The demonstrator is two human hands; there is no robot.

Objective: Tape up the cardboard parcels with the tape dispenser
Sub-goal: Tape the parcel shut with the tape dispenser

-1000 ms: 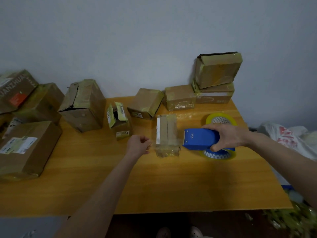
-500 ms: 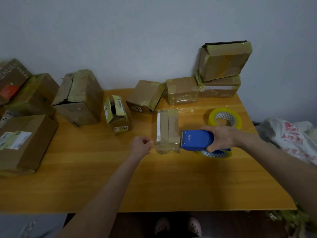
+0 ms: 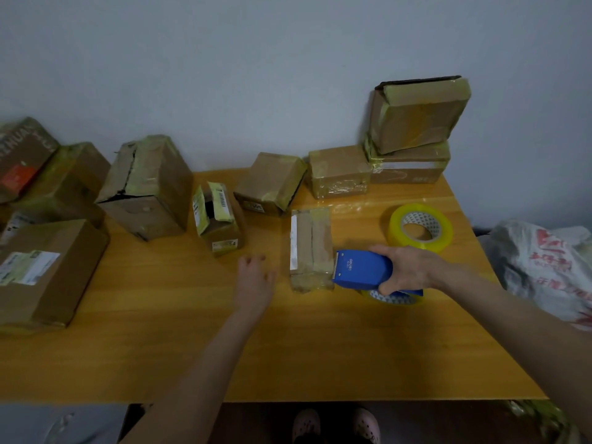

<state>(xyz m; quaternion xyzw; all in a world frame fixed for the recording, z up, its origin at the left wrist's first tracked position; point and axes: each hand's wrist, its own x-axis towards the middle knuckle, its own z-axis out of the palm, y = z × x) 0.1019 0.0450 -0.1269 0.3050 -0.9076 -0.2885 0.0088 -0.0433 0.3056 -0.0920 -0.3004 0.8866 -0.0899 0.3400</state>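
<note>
Grip of the right hand (image 3: pixel 407 270) wraps the blue tape dispenser (image 3: pixel 358 269), its nose against the small parcel (image 3: pixel 310 248) mid-bench (image 3: pixel 320 347); the left hand (image 3: pixel 254 280) hovers slack beside it. Several far parcels (image 3: pixel 338 171) look taped, while the flapped box (image 3: pixel 217 219) to the left gapes open.

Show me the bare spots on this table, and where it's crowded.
Widest: the near strip of table, bordered by the left hand, the small parcel and the right hand. Smaller: between the labelled box and the left hand. Crowded: the back row of boxes, and around the tape roll.
</note>
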